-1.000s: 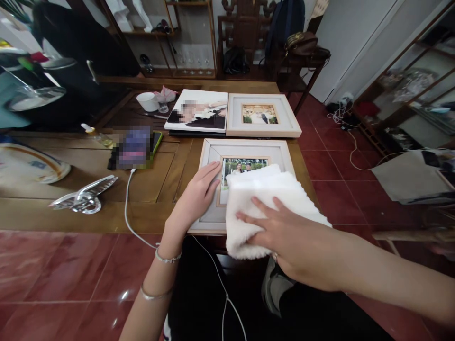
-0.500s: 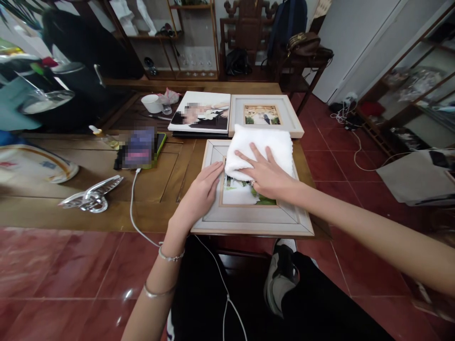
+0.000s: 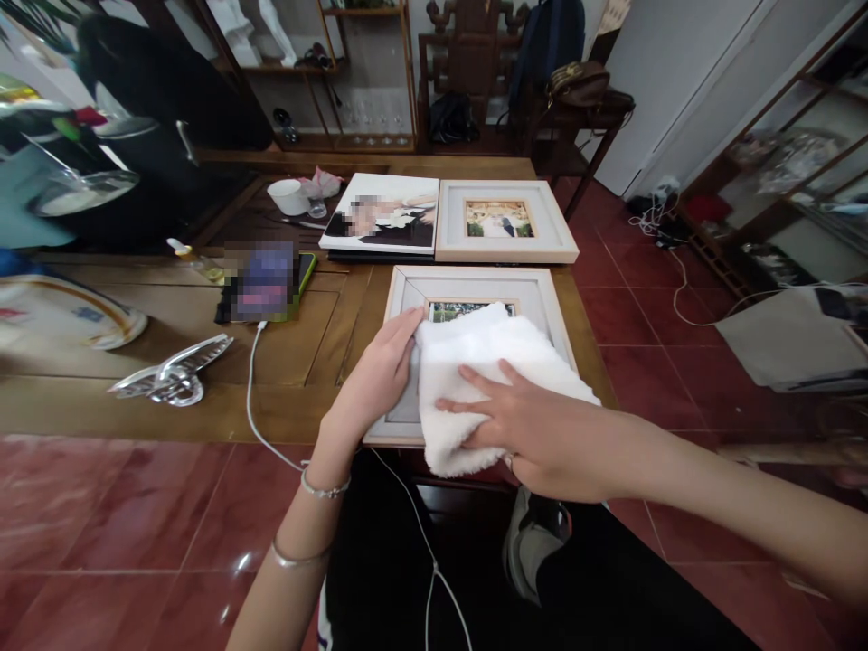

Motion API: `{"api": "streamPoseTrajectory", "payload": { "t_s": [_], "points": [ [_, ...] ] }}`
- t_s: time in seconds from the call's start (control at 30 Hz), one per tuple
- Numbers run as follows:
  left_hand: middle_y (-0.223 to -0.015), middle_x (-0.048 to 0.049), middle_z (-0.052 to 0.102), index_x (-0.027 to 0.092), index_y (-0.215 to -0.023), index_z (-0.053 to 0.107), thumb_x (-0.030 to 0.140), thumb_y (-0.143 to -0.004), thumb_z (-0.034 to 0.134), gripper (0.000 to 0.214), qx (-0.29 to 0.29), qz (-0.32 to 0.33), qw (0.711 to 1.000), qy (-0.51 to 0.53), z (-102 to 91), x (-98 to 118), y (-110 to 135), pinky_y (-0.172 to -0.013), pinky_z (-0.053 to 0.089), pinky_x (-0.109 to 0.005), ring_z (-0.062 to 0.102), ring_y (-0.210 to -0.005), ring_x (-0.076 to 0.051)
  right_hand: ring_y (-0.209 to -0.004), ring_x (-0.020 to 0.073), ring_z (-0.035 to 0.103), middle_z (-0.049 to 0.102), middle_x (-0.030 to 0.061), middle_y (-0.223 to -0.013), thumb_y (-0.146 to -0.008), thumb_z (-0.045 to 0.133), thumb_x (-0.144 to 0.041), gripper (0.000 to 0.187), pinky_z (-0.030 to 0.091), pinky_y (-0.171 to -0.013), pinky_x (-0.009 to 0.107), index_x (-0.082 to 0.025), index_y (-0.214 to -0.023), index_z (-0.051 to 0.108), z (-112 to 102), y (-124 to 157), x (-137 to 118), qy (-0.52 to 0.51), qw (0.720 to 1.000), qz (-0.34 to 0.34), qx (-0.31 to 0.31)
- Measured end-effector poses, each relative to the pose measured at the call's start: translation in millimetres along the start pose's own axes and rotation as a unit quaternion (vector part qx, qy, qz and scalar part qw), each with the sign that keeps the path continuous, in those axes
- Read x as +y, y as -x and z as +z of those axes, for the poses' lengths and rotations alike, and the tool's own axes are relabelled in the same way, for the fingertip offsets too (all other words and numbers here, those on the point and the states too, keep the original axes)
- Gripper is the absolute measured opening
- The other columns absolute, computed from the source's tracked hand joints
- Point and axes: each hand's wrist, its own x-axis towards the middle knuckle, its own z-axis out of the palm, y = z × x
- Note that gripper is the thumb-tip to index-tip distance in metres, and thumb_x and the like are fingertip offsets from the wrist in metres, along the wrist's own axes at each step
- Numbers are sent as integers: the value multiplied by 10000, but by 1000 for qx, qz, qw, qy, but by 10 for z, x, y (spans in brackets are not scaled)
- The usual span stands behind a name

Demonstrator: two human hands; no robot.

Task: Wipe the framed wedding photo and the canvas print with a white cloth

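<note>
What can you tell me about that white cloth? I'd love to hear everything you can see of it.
The white cloth looks soft and fluffy, like towelling, and appears folded into layers, with uneven edges. It lies aslant over the picture frame, covering most of the photo and reaching past the frame's near edge. The right hand rests on it with fingers spread. The left hand is right beside its left edge; I can't tell whether they touch.
</note>
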Motion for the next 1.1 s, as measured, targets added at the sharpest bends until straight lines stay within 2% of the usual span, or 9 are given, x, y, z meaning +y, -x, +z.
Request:
{"api": "streamPoseTrajectory", "payload": {
  "t_s": [0.13, 0.33, 0.5, 0.63, 0.73, 0.83, 0.93, 1.03, 1.1],
  "points": [
    [-1466, -181, 501, 74, -1429, 460, 212, -1018, 293, 465, 3, 9, 1000, -4, 21, -21, 4, -1194, 338, -446, 439, -1395, -234, -1512, 338, 105, 262, -24, -1616, -726, 403, 26, 740, 112, -1109, 781, -309, -1360, 583, 37, -43, 135, 37, 998, 40, 40],
    [-1480, -168, 491, 103, -1446, 448, 248, -1026, 317, 463, 17, 5, 1000, 0, 40, -21, -9, -1188, 347, -449, 444, -1394, -231, -1511, 376, 73, 207, 35, -1637, -766, 417, -6, 728, 61, -1076, 816, -263, -1443, 495, 83, -376, 606, 153, 961, 140, 180],
    [-1507, -145, 467, 142, -1479, 407, 314, -1048, 300, 477, 77, -12, 996, 36, 22, -18, -5, -1192, 337, -429, 443, -1401, -221, -1510, 394, 46, 152, 88, -1648, -801, 406, -23, 677, 91, -1073, 821, -190, -1453, 481, -59, -713, 730, 170, 948, 145, 225],
    [-1548, -113, 417, 214, -1514, 356, 363, -1058, 288, 485, 133, -29, 989, 63, 45, -62, 9, -1203, 309, -450, 407, -1426, -227, -1510, 399, 45, 192, 76, -1642, -788, 435, -26, 632, 72, -1072, 832, -175, -1391, 551, -109, -926, 591, 177, 962, 97, 182],
    [-1572, -78, 383, 277, -1541, 294, 378, -1063, 257, 490, 158, -52, 982, 88, 74, -96, 18, -1208, 297, -459, 375, -1444, -223, -1500, 429, 69, 214, 94, -1636, -796, 472, -49, 571, 128, -1079, 819, -159, -1341, 601, -63, -937, 383, 174, 972, 64, 142],
    [-1570, -65, 389, 296, -1546, 276, 383, -1064, 252, 490, 161, -70, 979, 108, 82, -104, 23, -1210, 299, -456, 377, -1443, -220, -1478, 469, 132, 277, 132, -1612, -831, 502, -109, 472, 193, -1087, 787, -147, -1275, 658, 49, -799, 131, 167, 976, 40, 131],
    [-1549, -81, 423, 273, -1537, 300, 395, -1060, 267, 494, 162, -76, 978, 109, 70, -89, 19, -1203, 313, -440, 421, -1417, -227, -1461, 472, 204, 339, 143, -1586, -829, 521, -139, 453, 238, -1088, 765, -163, -1253, 678, 174, -617, -77, 148, 982, 1, 121],
    [-1547, -108, 419, 233, -1526, 324, 405, -1049, 315, 508, 151, -71, 982, 83, 53, -69, 13, -1197, 319, -464, 413, -1422, -258, -1457, 460, 229, 379, 150, -1565, -816, 533, -150, 427, 260, -1092, 747, -146, -1208, 700, 235, -480, -178, 139, 984, -28, 110],
    [-1539, -133, 425, 196, -1520, 334, 382, -1037, 359, 518, 135, -54, 988, 58, 38, -59, 10, -1192, 325, -480, 411, -1422, -273, -1463, 448, 224, 376, 144, -1566, -788, 567, -153, 426, 257, -1090, 754, -150, -1189, 708, 226, -398, -193, 143, 985, -19, 90]
  ]
}}
